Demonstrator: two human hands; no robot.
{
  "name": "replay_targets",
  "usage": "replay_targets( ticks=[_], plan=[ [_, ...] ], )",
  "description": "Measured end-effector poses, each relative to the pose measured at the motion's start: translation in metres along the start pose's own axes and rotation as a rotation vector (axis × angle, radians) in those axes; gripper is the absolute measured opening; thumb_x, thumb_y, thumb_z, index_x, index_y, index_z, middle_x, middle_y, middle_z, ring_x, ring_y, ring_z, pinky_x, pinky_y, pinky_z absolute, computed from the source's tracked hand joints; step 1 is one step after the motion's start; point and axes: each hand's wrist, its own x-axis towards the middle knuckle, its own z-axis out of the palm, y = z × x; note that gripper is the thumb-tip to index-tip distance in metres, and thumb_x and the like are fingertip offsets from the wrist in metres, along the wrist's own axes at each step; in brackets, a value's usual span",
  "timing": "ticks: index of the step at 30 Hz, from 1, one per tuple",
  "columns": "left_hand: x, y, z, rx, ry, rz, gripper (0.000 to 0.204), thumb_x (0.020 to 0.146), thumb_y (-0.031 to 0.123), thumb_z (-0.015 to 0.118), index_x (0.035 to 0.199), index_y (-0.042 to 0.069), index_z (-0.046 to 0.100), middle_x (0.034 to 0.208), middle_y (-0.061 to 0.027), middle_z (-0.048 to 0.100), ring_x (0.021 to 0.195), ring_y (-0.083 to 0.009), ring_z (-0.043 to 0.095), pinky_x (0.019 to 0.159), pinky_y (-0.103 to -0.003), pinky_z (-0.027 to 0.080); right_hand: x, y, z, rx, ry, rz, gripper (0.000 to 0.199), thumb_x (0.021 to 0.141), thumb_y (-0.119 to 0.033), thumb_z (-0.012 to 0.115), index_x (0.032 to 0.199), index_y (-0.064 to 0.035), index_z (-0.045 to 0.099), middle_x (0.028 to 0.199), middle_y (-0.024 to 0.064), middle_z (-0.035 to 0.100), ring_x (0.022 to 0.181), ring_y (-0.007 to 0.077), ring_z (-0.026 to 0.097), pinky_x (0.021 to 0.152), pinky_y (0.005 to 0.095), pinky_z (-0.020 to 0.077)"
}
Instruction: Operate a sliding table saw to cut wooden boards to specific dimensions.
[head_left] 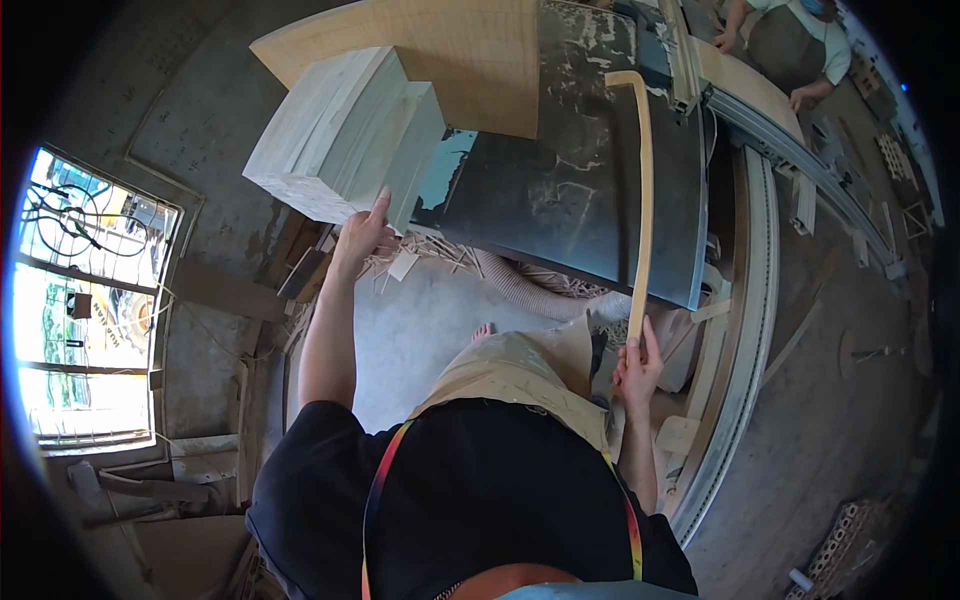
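A stack of pale wooden boards stands at the left end of a dark machine table. My left hand is at the near lower edge of the stack, its thumb up against a board and its other fingers curled and partly hidden. A long, thin wooden stick with a hooked far end reaches over the right part of the dark table. My right hand grips the near end of this stick, with one finger stretched along it.
A wide wooden panel lies behind the stack. Metal rails run along the right. Under the table are a ribbed hose and wood offcuts. At the far right, another person handles a curved panel. A barred window is on the left.
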Motion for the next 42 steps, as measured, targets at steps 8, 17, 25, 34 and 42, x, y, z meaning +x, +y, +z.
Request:
replay_targets(
  ticks=[8, 17, 25, 34, 42],
  plan=[
    [-0.011, -0.034, 0.014, -0.043, -0.109, -0.035, 0.051, 0.099, 0.046, 0.071, 0.081, -0.001, 0.065, 0.068, -0.0084, 0.061, 0.049, -0.0150, 0.055, 0.045, -0.025, 0.046, 0.035, -0.026, -0.064, -0.221, 0.168, -0.270, 0.049, 0.105, -0.007, 0.053, 0.154, -0.0066, 0.050, 0.091, 0.0073, 0.068, 0.064, 0.0130, 0.055, 0.056, 0.0252, 0.0479],
    [0.022, -0.143, 0.116, 0.185, -0.492, -0.387, 0.053, 0.097, 0.040, 0.072, 0.100, -0.012, 0.063, 0.079, -0.0187, 0.069, 0.058, -0.0280, 0.071, 0.052, -0.031, 0.061, 0.176, -0.102, -0.049, -0.799, 0.408, -0.411, 0.051, 0.101, -0.005, 0.053, 0.152, -0.0058, 0.051, 0.122, 0.0186, 0.074, 0.100, 0.0392, 0.072, 0.086, 0.0454, 0.0561],
    [0.063, -0.232, 0.165, 0.331, -0.649, -0.532, 0.056, 0.095, 0.043, 0.072, 0.094, -0.012, 0.066, 0.085, -0.0209, 0.072, 0.059, -0.0272, 0.071, 0.053, -0.032, 0.061, 0.321, -0.115, -0.011, -1.039, 0.310, -0.356, 0.050, 0.099, -0.001, 0.049, 0.149, -0.0047, 0.053, 0.115, 0.0233, 0.074, 0.096, 0.0448, 0.071, 0.087, 0.0488, 0.0569],
    [0.115, -0.268, 0.147, 0.680, -0.751, -0.265, 0.047, 0.096, 0.050, 0.061, 0.096, 0.006, 0.076, 0.065, -0.0047, 0.069, 0.058, -0.0212, 0.064, 0.061, -0.032, 0.054, 0.478, -0.153, 0.002, -1.191, 0.183, -0.291, 0.044, 0.098, -0.007, 0.051, 0.141, -0.0088, 0.061, 0.113, 0.0185, 0.074, 0.095, 0.0382, 0.071, 0.084, 0.0451, 0.0557],
    [0.059, -0.214, 0.173, 0.576, -0.621, -0.256, 0.062, 0.094, 0.058, 0.060, 0.078, 0.000, 0.074, 0.064, -0.0070, 0.069, 0.058, -0.0248, 0.065, 0.068, -0.033, 0.056, 0.347, -0.082, -0.011, -1.075, 0.223, -0.318, 0.051, 0.103, -0.006, 0.048, 0.154, -0.0080, 0.048, 0.129, 0.0200, 0.070, 0.107, 0.0418, 0.070, 0.094, 0.0444, 0.0557]
  ],
)
